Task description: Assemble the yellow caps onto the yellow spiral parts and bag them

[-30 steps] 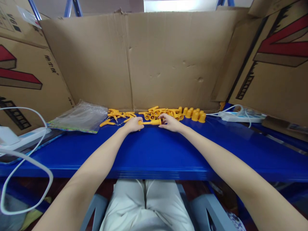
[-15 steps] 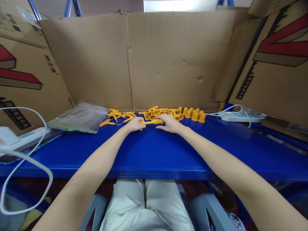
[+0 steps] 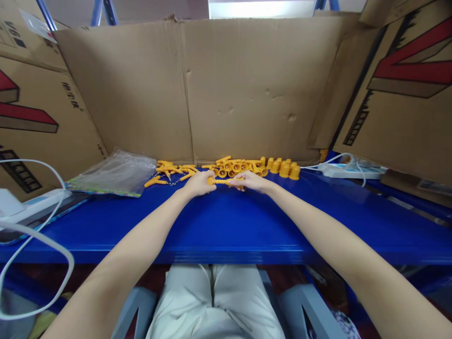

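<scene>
My left hand [image 3: 202,182] is closed on one end of a yellow plastic piece with a ridged shaft [image 3: 221,181], held level just over the blue table. On the other end, the fingers of my right hand [image 3: 251,181] are pinched. My fingers cover both ends, so its full shape is hidden. Right behind my hands lies a pile of yellow cup-ended pieces [image 3: 237,167], open mouths toward me. Left of my left hand are yellow branched pieces [image 3: 165,168], with thin metal chains [image 3: 172,180] among them.
Yellow cups [image 3: 284,168] stand mouth-down at the right of the pile. A clear plastic bag [image 3: 113,174] lies on the left. White power strips [image 3: 348,172] with cables sit at both sides. Cardboard [image 3: 247,89] walls the back of the blue table [image 3: 226,223].
My right hand has closed from loose, spread fingers onto the right end of the yellow piece. My left hand keeps its hold. The view has shifted slightly.
</scene>
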`<state>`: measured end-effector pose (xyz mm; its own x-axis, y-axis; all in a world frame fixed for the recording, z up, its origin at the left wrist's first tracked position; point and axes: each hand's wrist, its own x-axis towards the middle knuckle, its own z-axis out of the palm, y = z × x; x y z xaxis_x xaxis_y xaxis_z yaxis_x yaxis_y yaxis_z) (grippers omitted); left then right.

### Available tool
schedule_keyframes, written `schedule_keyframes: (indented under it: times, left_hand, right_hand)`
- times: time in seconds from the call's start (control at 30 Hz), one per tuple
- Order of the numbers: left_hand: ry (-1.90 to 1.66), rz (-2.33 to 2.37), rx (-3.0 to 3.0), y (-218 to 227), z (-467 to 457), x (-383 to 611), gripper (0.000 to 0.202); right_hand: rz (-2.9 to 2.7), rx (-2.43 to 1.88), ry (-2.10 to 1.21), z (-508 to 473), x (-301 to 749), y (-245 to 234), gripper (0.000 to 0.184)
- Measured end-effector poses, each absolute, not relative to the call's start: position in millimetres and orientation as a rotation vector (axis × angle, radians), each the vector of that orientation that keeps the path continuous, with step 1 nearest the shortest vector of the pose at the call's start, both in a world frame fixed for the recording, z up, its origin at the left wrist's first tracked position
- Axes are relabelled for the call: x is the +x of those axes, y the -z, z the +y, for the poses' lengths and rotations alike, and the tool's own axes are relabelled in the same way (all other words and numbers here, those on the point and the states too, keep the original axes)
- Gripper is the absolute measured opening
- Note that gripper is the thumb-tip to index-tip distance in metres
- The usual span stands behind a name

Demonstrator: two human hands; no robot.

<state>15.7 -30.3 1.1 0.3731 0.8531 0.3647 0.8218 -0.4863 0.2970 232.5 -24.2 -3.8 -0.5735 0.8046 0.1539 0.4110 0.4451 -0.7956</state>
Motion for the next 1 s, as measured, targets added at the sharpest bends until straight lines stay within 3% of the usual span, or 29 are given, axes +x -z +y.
schedule_keyframes:
  times: [0.13, 0.33, 0.5, 0.6, 0.83, 1.0]
  left_hand:
    - [-0.75, 1.528, 2.529, 0, -28, 17, 0.012]
    - [-0.738, 1.554, 2.342, -1, -26, 14, 0.013]
    - [-0.702, 1.566, 2.313, -3, -29, 11, 0.017]
    - [-0.72, 1.576, 2.454, -4, -30, 13, 0.016]
    - [-0.716, 1.575, 2.576, -1, -29, 15, 0.017]
    - [-0.73, 1.548, 2.529, 0, -26, 14, 0.016]
  right_hand:
    - [-2.1, -1.029, -1.083, -23, 232, 5, 0.035]
    - [-2.183, -1.0, -0.392, -17, 232, 10, 0.04]
    - [-2.315, -0.894, -0.092, -18, 233, 9, 0.021]
    - [-2.333, -0.97, -0.228, -22, 233, 7, 0.028]
    - [-2.196, -1.07, -0.96, -28, 235, 1, 0.036]
    - [-2.125, -1.047, -1.068, -24, 234, 4, 0.031]
